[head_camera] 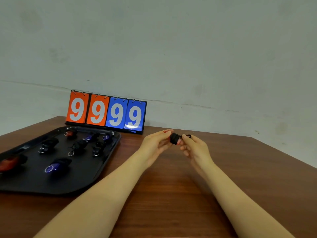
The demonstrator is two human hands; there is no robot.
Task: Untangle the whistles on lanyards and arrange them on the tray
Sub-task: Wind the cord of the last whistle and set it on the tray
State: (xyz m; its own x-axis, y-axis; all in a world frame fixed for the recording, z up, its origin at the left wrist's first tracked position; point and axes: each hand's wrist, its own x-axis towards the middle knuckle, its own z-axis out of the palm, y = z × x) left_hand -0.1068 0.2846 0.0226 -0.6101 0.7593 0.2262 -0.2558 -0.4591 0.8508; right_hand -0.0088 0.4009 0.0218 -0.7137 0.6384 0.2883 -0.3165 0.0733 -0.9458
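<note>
Both hands are raised over the wooden table, holding one whistle point(175, 138) wrapped in a black lanyard between them. My left hand point(155, 146) pinches its left side, where a bit of red shows at the fingertips. My right hand point(194, 147) pinches its right side, and a small lanyard loop sticks out behind that hand's fingers. To the left lies a black tray point(85, 177) with several wrapped whistles on it, among them a blue one point(57, 166) at the front, a red one point(10, 163) at the far left and a black one point(48, 145).
A flip scoreboard point(106, 111) showing 9 9 9 9 on orange and blue cards stands at the table's back edge, behind the tray. A grey wall rises beyond it. The table's right edge point(283, 156) runs diagonally toward the lower right.
</note>
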